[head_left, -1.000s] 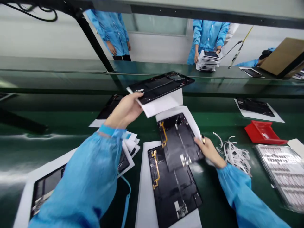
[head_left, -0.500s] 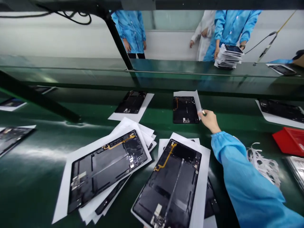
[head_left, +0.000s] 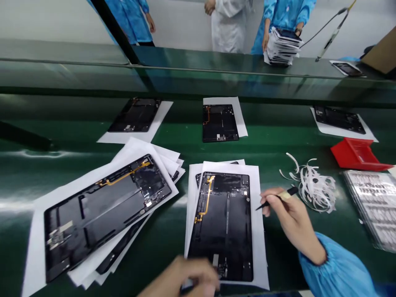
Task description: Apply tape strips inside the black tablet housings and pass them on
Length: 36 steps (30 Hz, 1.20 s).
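My right hand (head_left: pixel 287 214) is closed on dark tweezers (head_left: pixel 276 198), whose tip points left beside the right edge of the nearest tablet housing. That black housing (head_left: pixel 232 231) with an orange flex strip lies on white paper (head_left: pixel 259 247). My left hand (head_left: pixel 188 276) is blurred at the bottom, over the housing's lower left corner, with a small dark object at its fingers that I cannot make out. To the left, another open housing (head_left: pixel 105 214) rests tilted on a fanned stack of papers and housings.
Three housings lie farther back on paper: left (head_left: pixel 136 115), middle (head_left: pixel 219 121) and right (head_left: pixel 340 119). White strips (head_left: pixel 317 187), a red bin (head_left: pixel 355 154) and a tray of small parts (head_left: pixel 374 206) are at right. Across the bench, a person in blue holds a stack (head_left: pixel 283 45).
My right hand has left the paper of the middle back housing, come nearer, and now shows tweezers. The front housing now lies straighter. My left hand has come into view. The camera view has shifted.
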Available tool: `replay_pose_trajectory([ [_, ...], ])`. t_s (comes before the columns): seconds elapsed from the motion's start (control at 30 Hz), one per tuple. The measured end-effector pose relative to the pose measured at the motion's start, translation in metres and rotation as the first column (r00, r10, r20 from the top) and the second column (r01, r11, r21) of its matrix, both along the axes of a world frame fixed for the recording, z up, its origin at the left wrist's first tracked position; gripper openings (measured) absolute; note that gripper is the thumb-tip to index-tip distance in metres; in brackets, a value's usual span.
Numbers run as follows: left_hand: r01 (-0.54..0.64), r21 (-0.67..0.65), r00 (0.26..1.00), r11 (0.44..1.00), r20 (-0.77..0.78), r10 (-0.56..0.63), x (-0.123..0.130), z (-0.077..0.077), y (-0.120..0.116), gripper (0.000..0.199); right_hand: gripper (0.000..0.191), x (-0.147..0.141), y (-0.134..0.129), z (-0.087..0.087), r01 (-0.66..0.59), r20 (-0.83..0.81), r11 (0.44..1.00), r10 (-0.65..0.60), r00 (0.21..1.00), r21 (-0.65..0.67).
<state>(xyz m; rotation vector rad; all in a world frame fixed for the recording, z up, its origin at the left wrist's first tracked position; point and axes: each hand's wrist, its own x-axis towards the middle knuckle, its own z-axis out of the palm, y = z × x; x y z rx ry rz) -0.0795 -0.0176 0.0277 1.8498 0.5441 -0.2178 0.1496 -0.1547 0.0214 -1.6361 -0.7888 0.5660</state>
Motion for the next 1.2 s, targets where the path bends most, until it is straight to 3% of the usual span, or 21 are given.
replay_pose_trajectory([
  [0.07,0.018,0.062,0.995,0.998,0.097,-0.024,0.035,-0.002,0.02,0.016,0.017,0.001,-0.001,-0.028,0.058,-0.087,0.998,-0.056,0.995,0.022],
  [0.13,-0.034,0.219,0.977,0.975,0.211,-0.013,0.076,-0.014,0.035,0.023,0.019,0.003,0.002,-0.05,0.107,-0.133,0.994,-0.103,0.986,0.027],
  [0.23,-0.024,0.354,0.956,0.935,0.281,-0.081,0.122,-0.038,0.043,0.031,0.02,0.004,0.008,-0.064,0.148,-0.148,0.987,-0.139,0.979,0.056],
  [0.3,-0.01,0.359,0.954,0.933,0.282,-0.099,0.134,-0.049,0.042,0.026,0.018,0.002,0.01,-0.065,0.159,-0.126,0.984,-0.149,0.981,0.075],
  [0.4,-0.025,0.343,0.954,0.939,0.29,-0.08,0.136,-0.054,0.04,0.013,0.015,-0.002,0.009,-0.064,0.165,-0.07,0.981,-0.158,0.985,0.101],
  [0.7,-0.045,0.374,0.943,0.927,0.323,-0.085,0.126,-0.055,0.04,0.008,0.013,-0.007,0.008,-0.068,0.142,0.133,0.984,-0.155,0.979,0.106],
  [1.2,-0.021,0.411,0.93,0.911,0.342,-0.133,0.124,-0.06,0.037,0.009,0.01,-0.009,0.011,-0.066,0.193,0.131,0.971,-0.211,0.969,0.138],
])
